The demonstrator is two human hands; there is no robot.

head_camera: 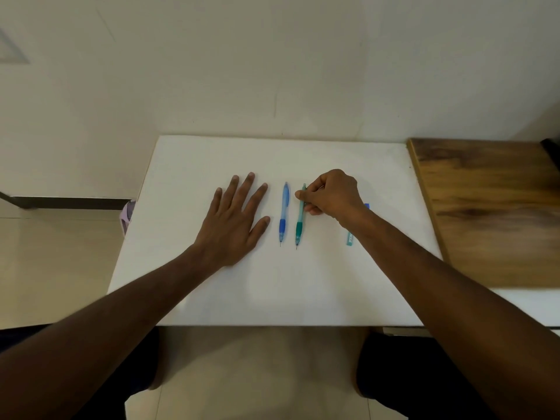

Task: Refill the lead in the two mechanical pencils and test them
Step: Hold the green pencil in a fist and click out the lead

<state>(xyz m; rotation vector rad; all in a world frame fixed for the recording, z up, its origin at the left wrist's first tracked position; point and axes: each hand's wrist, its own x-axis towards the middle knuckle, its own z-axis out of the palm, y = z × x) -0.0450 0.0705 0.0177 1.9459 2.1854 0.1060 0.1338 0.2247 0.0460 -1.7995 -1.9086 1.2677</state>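
Note:
Two mechanical pencils lie side by side on the white board, tips pointing toward me. The blue pencil lies free on the left. My right hand pinches the upper barrel of the green pencil, which still rests on the board. My left hand lies flat with spread fingers on the board, left of the blue pencil and apart from it. A teal lead case lies to the right, partly hidden under my right forearm.
A wooden tabletop adjoins the white board on the right. The wall rises right behind the board's far edge. A lilac object sticks out at the board's left edge. My knees show below the near edge.

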